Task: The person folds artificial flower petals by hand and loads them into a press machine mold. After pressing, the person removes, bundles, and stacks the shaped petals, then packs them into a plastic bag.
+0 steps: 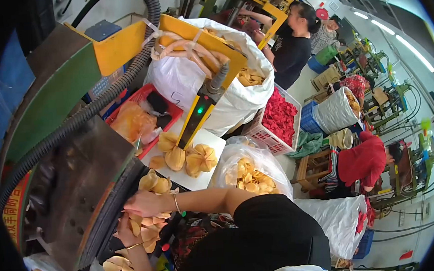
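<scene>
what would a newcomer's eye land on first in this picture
Probably the heap of bright red pieces in the pale crate, right of the big white sack. Next, the green light glowing on the black-and-yellow bar near the middle. Then the tan, petal-like pieces at the two bare hands, lower left, beside the dark machine.

A pale wall (397, 243) carries dark cables (407, 232). Long white strip lights (403, 39) run in a row overhead, bright against the dimmer ceiling (368, 2). Green machines line the far side of a light-coloured floor (301, 91), and a wooden stool (309, 169) stands nearer.
</scene>
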Tool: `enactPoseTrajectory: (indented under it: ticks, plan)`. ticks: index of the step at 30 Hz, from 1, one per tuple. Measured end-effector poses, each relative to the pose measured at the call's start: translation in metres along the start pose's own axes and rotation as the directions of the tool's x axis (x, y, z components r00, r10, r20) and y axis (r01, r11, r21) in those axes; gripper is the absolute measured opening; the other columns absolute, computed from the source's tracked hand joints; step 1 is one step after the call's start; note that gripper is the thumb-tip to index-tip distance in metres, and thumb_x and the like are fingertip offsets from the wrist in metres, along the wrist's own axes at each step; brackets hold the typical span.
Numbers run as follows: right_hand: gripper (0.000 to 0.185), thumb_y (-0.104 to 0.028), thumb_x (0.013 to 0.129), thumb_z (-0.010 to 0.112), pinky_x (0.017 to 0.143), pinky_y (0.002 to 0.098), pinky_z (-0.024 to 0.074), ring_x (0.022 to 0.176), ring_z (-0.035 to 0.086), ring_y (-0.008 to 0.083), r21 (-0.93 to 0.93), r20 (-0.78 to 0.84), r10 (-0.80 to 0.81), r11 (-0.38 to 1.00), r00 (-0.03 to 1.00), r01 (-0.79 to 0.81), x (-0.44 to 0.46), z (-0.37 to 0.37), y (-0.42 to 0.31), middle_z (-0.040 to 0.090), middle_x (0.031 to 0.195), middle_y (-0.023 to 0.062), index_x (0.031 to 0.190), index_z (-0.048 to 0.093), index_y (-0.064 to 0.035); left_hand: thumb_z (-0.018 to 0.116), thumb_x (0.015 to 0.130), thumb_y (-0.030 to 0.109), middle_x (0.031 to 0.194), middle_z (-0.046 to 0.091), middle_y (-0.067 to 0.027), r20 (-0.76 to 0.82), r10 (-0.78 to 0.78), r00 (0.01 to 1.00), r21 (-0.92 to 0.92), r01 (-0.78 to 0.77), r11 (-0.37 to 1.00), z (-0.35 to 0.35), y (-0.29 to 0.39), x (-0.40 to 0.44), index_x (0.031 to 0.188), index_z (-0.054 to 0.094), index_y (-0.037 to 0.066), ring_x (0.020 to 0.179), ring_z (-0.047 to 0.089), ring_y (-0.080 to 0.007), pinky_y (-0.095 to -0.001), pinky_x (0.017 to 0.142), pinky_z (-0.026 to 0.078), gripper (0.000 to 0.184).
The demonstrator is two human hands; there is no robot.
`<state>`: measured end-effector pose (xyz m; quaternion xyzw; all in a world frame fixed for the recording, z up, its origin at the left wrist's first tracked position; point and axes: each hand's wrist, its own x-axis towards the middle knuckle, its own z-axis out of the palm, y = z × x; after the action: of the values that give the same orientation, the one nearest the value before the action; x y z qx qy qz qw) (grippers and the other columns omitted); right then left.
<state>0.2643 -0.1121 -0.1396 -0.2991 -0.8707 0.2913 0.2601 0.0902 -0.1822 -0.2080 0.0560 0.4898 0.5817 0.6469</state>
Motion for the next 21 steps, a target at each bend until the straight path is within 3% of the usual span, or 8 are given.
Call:
enactPoseTrajectory:
  ticks: [4,9,10,12,13,14,16,21]
  plan:
    - [0.020,-0.012,0.083,0.063,0.072,0.0366,0.0530,0.086,0.066,0.0295,0.296,-0.317,0.140,0.954,0.938,-0.042,-0.005,0.002,-0.021,0.067,0.094,0.0131,0.101,0.062,-0.0018,0.066,0.089,0.020,0.076,0.066,-0.0008,0.156,0.534,0.831,0.575,-0.516,0.635,-0.033,-0.023,0.029,0.082,0.070,0.001,0.071,0.058,-0.0075,-0.0254,0.065,0.048,0.021]
    - [0.028,-0.014,0.095,0.055,0.092,0.0328,0.0473,0.101,0.061,0.0168,0.579,-0.451,0.347,0.815,0.823,-0.026,-0.008,-0.028,-0.031,0.065,0.105,0.0040,0.120,0.056,-0.0015,0.069,0.083,0.026,0.079,0.070,-0.0118,0.280,0.415,0.865,0.891,-0.396,0.223,0.010,0.022,-0.010,0.080,0.073,0.005,0.066,0.064,-0.0159,-0.0328,0.063,0.051,0.021]
    - [0.026,-0.014,0.095,0.057,0.089,0.0302,0.0483,0.099,0.060,0.0136,0.959,-0.112,0.493,0.283,0.862,-0.037,-0.005,-0.035,-0.026,0.064,0.106,0.0029,0.117,0.057,-0.0005,0.069,0.082,0.029,0.081,0.070,-0.0099,0.253,0.338,0.906,0.965,-0.259,-0.030,0.006,0.026,-0.016,0.088,0.073,0.008,0.070,0.066,-0.0235,-0.0357,0.065,0.052,0.022]
    - [0.023,-0.007,0.093,0.057,0.091,0.0306,0.0481,0.097,0.060,0.0149,0.976,0.135,0.317,0.121,0.939,-0.181,-0.003,-0.054,0.000,0.063,0.111,0.0067,0.116,0.057,-0.0027,0.067,0.083,0.029,0.078,0.067,-0.0117,0.471,0.479,0.741,0.857,-0.513,-0.049,0.023,0.048,-0.044,0.091,0.069,0.007,0.066,0.063,-0.0293,-0.0391,0.063,0.051,0.023]
    - [0.016,-0.007,0.093,0.057,0.089,0.0286,0.0483,0.096,0.060,0.0128,0.659,0.030,0.412,0.677,0.911,-0.328,0.008,-0.081,-0.024,0.064,0.105,0.0040,0.109,0.061,-0.0036,0.069,0.082,0.026,0.073,0.063,-0.0136,0.474,0.565,0.676,0.799,-0.599,0.046,0.031,0.063,-0.052,0.085,0.066,0.005,0.061,0.061,-0.0282,-0.0368,0.059,0.049,0.021]
    - [0.013,-0.009,0.092,0.059,0.085,0.0270,0.0488,0.093,0.060,0.0107,0.556,-0.126,0.313,0.808,0.941,-0.195,0.013,-0.079,-0.005,0.064,0.099,0.0020,0.103,0.064,-0.0039,0.071,0.081,0.021,0.065,0.059,-0.0127,0.351,0.594,0.724,0.832,-0.532,0.158,0.047,0.084,-0.066,0.085,0.065,0.003,0.055,0.057,-0.0210,-0.0310,0.055,0.047,0.019]
    - [0.014,-0.015,0.092,0.061,0.077,0.0239,0.0471,0.084,0.057,0.0065,0.500,-0.032,0.339,0.820,0.940,-0.279,0.063,-0.118,-0.025,0.063,0.090,-0.0003,0.101,0.064,-0.0035,0.073,0.082,0.019,0.062,0.059,-0.0021,0.268,0.581,0.769,0.657,-0.587,0.473,0.076,0.137,-0.066,0.086,0.067,0.001,0.059,0.051,-0.0057,-0.0235,0.055,0.045,0.019]
    - [0.020,-0.021,0.091,0.062,0.070,0.0240,0.0455,0.077,0.055,0.0073,0.537,0.007,0.140,0.835,0.990,-0.122,0.214,-0.122,-0.011,0.064,0.084,0.0006,0.094,0.068,-0.0017,0.069,0.084,0.014,0.071,0.063,-0.0013,0.359,0.619,0.699,0.612,-0.677,0.409,0.127,0.253,0.001,0.087,0.068,0.001,0.067,0.055,-0.0057,-0.0234,0.060,0.046,0.014]
